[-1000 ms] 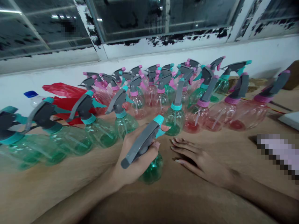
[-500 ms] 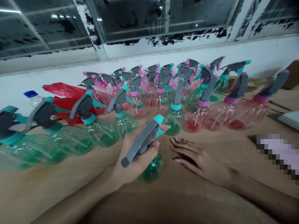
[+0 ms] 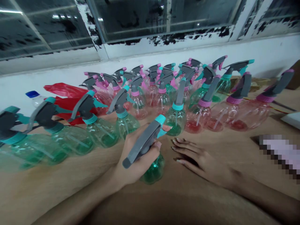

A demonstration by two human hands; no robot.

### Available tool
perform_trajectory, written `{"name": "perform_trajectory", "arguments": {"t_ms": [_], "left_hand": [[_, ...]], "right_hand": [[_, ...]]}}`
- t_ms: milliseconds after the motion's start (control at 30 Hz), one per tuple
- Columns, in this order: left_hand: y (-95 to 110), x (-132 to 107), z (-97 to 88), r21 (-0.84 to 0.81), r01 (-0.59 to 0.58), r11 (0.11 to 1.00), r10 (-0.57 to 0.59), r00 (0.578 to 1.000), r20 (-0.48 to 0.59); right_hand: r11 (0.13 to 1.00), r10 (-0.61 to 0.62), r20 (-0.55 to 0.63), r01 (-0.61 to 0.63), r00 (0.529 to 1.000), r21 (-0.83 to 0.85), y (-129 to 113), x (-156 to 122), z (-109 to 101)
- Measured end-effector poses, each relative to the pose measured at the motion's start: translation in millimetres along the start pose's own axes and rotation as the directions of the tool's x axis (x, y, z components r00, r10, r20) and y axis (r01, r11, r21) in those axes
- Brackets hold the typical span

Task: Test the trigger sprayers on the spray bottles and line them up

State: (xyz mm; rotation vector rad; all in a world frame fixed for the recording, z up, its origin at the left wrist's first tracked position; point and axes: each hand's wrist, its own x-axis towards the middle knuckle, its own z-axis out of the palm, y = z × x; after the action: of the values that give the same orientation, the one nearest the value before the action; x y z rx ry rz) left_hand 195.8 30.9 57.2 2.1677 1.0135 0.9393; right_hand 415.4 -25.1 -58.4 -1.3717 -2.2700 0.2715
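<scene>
My left hand (image 3: 138,159) is wrapped round the neck of a green spray bottle (image 3: 153,172) with a grey and turquoise trigger head. The bottle stands on the brown table in front of me, its neck hidden by my fingers. My right hand (image 3: 199,156) rests palm down on the table to the right of it, fingers stretched out and holding nothing. Just beyond my fingertips is another green spray bottle (image 3: 175,122) with a turquoise collar. Beside that stands a pink spray bottle (image 3: 195,120) with a pink collar.
Several green spray bottles (image 3: 103,134) line the left side. More pink and green ones crowd behind, before a white wall (image 3: 70,67) under windows. A red plastic bag (image 3: 67,90) and a blue-capped bottle (image 3: 34,97) lie at left. A blurred-out object (image 3: 281,153) is at right.
The whole view has shifted very slightly. Both hands and the held spray bottle keep the same positions on the table.
</scene>
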Motion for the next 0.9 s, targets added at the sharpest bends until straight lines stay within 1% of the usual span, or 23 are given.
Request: {"name": "perform_trajectory", "arguments": {"t_ms": [167,367,500,567,700,800,900], "left_hand": [[-0.8,-0.9,-0.8,0.014,-0.043,0.999,0.043,0.998,0.048],[0.3,0.5,-2.1,-0.021,-0.056,0.998,0.057,0.996,0.062],[2.2,-0.1,-6.4,-0.069,-0.042,0.997,0.049,0.994,0.098],[1.9,-1.5,-9.7,-0.067,-0.030,0.997,0.038,0.990,0.134],[-0.9,-3.9,-14.2,-0.030,0.025,0.999,-0.019,0.980,0.197],[-1.0,-3.4,-12.8,-0.022,0.029,0.999,-0.024,0.983,0.183],[1.7,-1.4,-8.0,-0.027,0.038,0.999,-0.034,0.992,0.122]], "right_hand": [[1.000,0.002,0.010,-0.002,1.000,-0.007,-0.1,0.0,-0.3],[1.000,0.002,0.003,-0.002,1.000,-0.014,1.2,-0.8,1.5],[1.000,0.001,0.011,-0.001,1.000,-0.026,2.4,-1.7,2.2],[1.000,-0.005,0.012,0.005,1.000,-0.024,2.9,-2.0,2.4],[1.000,0.000,-0.003,0.000,1.000,-0.001,2.7,-1.7,1.9],[1.000,-0.007,-0.025,0.007,1.000,0.024,1.6,-0.9,0.7],[1.000,-0.010,-0.011,0.010,1.000,0.014,0.1,-0.4,-0.4]]}}
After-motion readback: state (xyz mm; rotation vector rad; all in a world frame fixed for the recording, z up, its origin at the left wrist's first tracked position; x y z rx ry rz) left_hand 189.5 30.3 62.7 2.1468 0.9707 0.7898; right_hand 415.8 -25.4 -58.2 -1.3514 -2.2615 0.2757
